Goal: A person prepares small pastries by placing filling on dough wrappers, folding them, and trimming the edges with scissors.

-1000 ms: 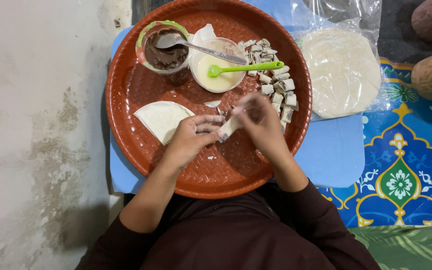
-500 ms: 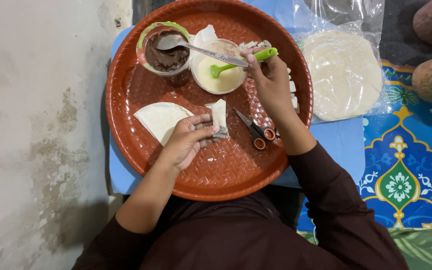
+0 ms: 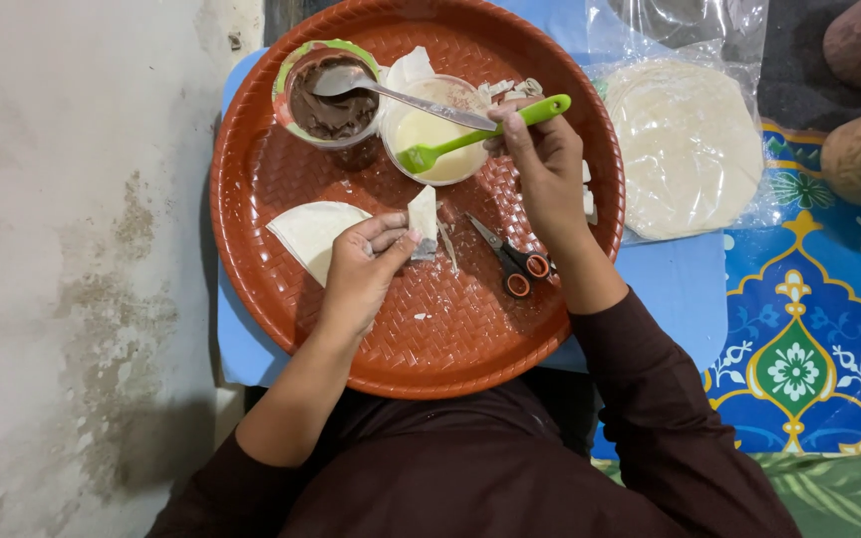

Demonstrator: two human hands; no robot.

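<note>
Right hand [image 3: 548, 169], fingers now clamped on the green brush [image 3: 480, 132], has left the scissors [image 3: 508, 261] lying mid-tray and dips into the pale bowl [image 3: 437, 134]. Left hand [image 3: 361, 269] pinches one folded pastry piece [image 3: 423, 214]. Count: two bowls, one spoon [image 3: 391, 90], one tray [image 3: 281, 299], near the worktop's left edge.

A single head-worn camera looks almost straight down over the seated person's lap, close enough that a round red tray [image 3: 281, 299] on a low blue table [image 3: 680, 299] fills the middle of the frame. Both forearms enter from the bottom edge, the left hand [image 3: 361, 269] and right hand [image 3: 545, 164] near the centre. A pale plastered wall [image 3: 72, 249] runs down the left side; a patterned blue mat [image 3: 809, 339] shows at right. No second view overlaps this one.
</note>
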